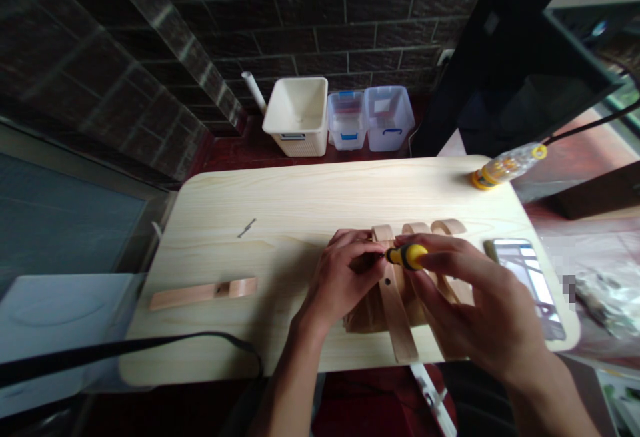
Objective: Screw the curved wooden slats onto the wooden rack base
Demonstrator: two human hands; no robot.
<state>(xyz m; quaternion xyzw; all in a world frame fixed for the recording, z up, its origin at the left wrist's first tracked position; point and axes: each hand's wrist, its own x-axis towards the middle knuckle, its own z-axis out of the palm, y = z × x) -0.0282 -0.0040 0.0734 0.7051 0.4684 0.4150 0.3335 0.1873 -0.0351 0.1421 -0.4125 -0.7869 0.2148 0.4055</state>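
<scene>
A wooden piece with several curved strips [399,320] lies on the light wooden table near its front edge, partly covered by both hands. My right hand [465,290] grips a yellow and black screwdriver [410,257] by its handle, which points left. At the screwdriver's tip, my left hand [345,270] has its thumb and fingers pinched together beside the nearest strip. What sits between those fingers is too small to make out. A dark hole shows in that strip, just below the screwdriver.
A loose wooden strip [185,296] lies at the table's left, with small dark metal pieces [247,227] behind it. A phone [531,277] and a clear container with yellow ends [510,165] are at the right. Beyond the table stand a cream bin [300,140] and two plastic boxes.
</scene>
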